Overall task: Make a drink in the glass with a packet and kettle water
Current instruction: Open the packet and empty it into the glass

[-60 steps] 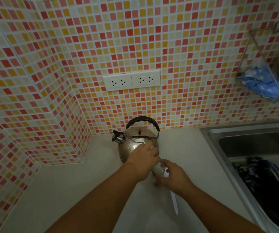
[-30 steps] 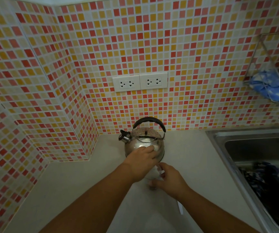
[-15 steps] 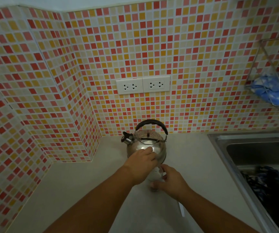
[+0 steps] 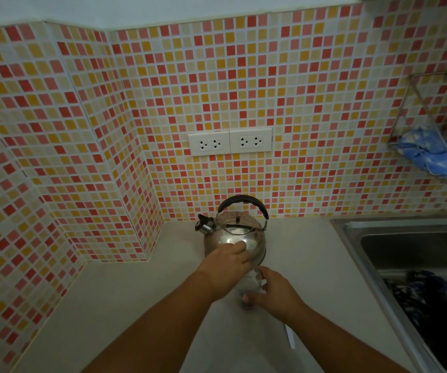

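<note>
1. Centrally, the left hand (image 4: 226,267) is curling its fingers over something white above the glass (image 4: 248,290); whether it is the packet is unclear.
2. Just right, the right hand (image 4: 277,292) is gripping the glass, which is standing before the kettle (image 4: 234,235).
3. Beneath, a pale counter (image 4: 136,305) is meeting mosaic tiles (image 4: 243,76), sink (image 4: 405,251) at right; no writing is legible.
</note>
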